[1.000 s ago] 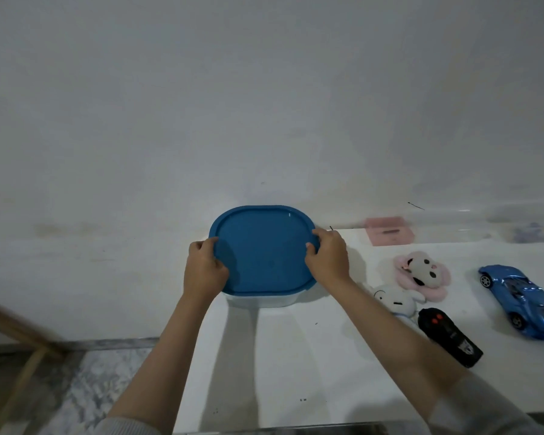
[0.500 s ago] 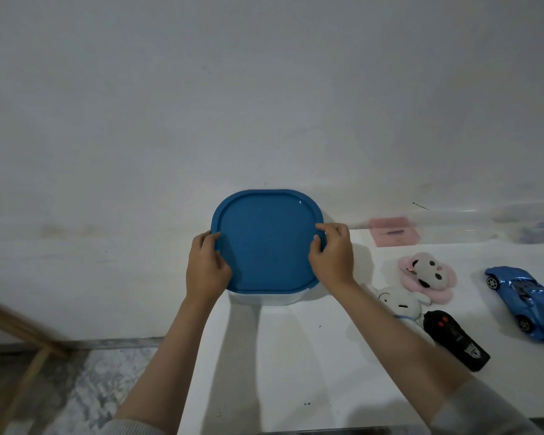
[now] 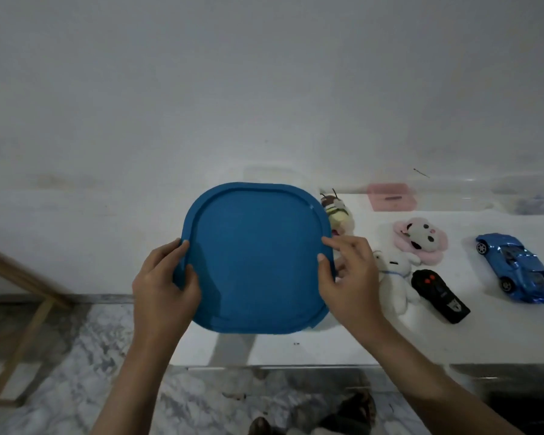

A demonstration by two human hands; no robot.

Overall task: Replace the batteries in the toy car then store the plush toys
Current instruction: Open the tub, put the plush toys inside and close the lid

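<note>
A blue lid (image 3: 255, 259) is held up above the white table (image 3: 374, 340), tilted toward me. My left hand (image 3: 162, 281) grips its left edge and my right hand (image 3: 347, 277) grips its right edge. The container under the lid is hidden. A bee plush (image 3: 338, 213) peeks out behind the lid's right side. Right of my right hand lie a white bunny plush (image 3: 393, 274) and a pink flower panda plush (image 3: 421, 240). The blue toy car (image 3: 515, 271) rests at the far right, with a black remote (image 3: 440, 295) beside the bunny.
A pink translucent box (image 3: 390, 196) sits at the back of the table by the wall. A wooden frame (image 3: 22, 306) stands on the marble floor at the left. The table's front edge (image 3: 296, 367) runs just below the lid.
The lid has come up off the container and toward me, both hands still on its edges. The bee plush has come into view behind it.
</note>
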